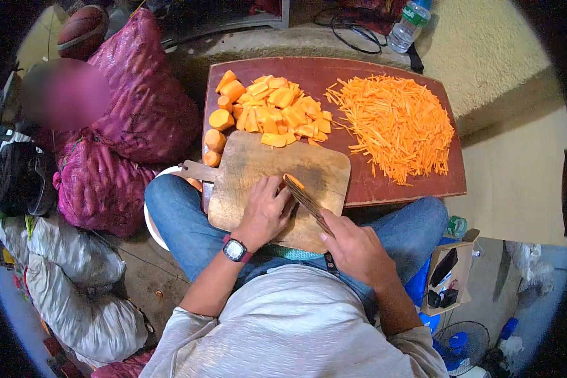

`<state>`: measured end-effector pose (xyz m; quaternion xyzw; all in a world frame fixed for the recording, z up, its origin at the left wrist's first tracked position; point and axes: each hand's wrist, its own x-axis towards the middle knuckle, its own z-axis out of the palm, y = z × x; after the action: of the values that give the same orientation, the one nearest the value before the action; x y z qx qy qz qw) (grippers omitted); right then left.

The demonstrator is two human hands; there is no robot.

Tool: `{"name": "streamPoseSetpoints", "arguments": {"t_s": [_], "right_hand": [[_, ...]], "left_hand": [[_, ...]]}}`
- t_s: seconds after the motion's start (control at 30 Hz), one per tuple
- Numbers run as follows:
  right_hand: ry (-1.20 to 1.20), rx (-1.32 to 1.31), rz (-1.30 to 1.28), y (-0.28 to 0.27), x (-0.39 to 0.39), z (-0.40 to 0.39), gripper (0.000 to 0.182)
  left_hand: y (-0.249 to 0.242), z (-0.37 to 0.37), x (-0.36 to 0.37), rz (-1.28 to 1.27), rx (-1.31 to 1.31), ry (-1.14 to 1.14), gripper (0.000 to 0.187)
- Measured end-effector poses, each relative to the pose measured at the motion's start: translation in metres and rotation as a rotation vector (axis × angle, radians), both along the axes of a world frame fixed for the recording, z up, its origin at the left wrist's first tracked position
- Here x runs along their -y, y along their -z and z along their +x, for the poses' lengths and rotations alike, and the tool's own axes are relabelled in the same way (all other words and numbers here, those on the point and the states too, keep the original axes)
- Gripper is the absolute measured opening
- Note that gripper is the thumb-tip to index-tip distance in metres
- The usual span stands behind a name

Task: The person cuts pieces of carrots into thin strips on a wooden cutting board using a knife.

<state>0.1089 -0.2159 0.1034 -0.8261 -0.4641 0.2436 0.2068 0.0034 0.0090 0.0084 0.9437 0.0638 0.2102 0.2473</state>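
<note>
My right hand is wrapped round the handle of a knife, whose blade points up and left over a wooden chopping board. Beside the blade, near its tip, shows a bit of orange carrot. My left hand, with a watch at the wrist, rests on the board with curled fingers against the blade's left side, holding the carrot, which they mostly hide. Beyond the board lie flat carrot slices and thick carrot chunks. A large heap of carrot shreds lies to the right.
The board overlaps a dark red tabletop close to my legs. Full purple mesh sacks stand at the left, with white sacks below. A water bottle stands behind; an open box and a fan are at the lower right.
</note>
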Motion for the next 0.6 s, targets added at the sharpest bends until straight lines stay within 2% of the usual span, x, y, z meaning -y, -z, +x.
{"name": "streamPoseSetpoints", "arguments": {"t_s": [0.23, 0.47, 0.6], "right_hand": [[-0.022, -0.049, -0.047, -0.006, -0.006, 0.008, 0.050], [-0.055, -0.116, -0.110, 0.009, -0.051, 0.021, 0.044], [-0.045, -0.101, -0.079, 0.003, -0.040, 0.019, 0.043]], "left_hand": [[0.002, 0.000, 0.000, 0.050, -0.049, 0.036, 0.034], [0.005, 0.000, -0.002, 0.040, -0.081, 0.041, 0.043], [0.004, -0.003, -0.005, 0.052, -0.115, 0.027, 0.047]]}}
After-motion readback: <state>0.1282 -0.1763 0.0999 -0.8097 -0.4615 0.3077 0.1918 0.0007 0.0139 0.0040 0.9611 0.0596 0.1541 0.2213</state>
